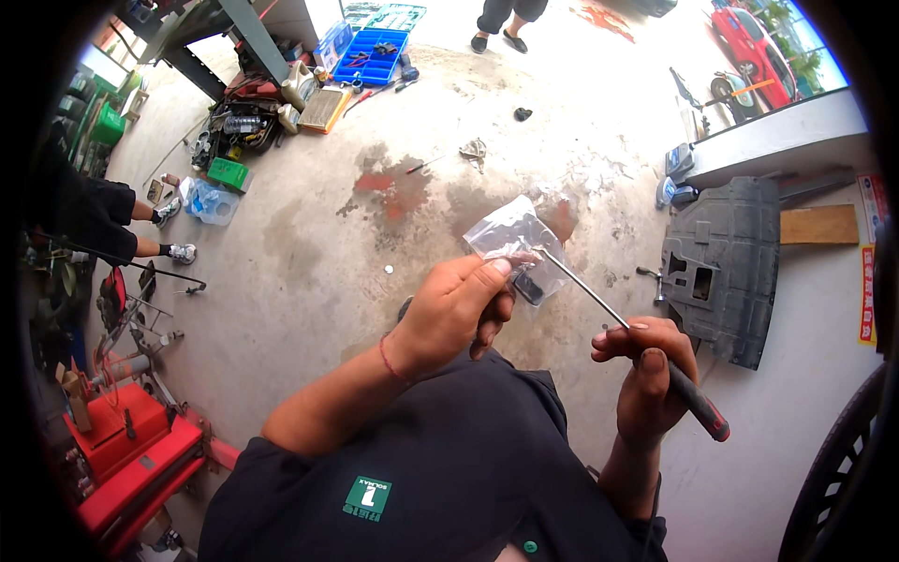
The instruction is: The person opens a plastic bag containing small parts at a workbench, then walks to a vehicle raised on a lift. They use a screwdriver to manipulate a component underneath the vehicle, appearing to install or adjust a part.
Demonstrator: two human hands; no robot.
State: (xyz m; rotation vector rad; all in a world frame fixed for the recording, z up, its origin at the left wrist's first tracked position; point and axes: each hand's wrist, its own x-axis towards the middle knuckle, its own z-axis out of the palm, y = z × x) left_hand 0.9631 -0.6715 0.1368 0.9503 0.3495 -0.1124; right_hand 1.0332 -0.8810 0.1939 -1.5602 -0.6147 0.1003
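My left hand [461, 298] pinches the near edge of a clear plastic bag [513, 225] between thumb and fingers. A small black part [529, 288] shows through the plastic at the bag's lower right. My right hand [651, 379] is wrapped round the black and red handle of a long-shafted screwdriver [597, 298]. Its metal shaft slants up to the left, and the tip meets the bag close to my left fingers. Whether the tip is inside the bag or only against it, I cannot tell.
A black plastic undertray [726, 272] leans at the right wall. A blue tool tray [373, 58] lies at the back left, near a green box [228, 174]. Red machinery [131, 440] stands at the lower left. One person's legs [136, 220] are at left, another's [506, 23] far ahead.
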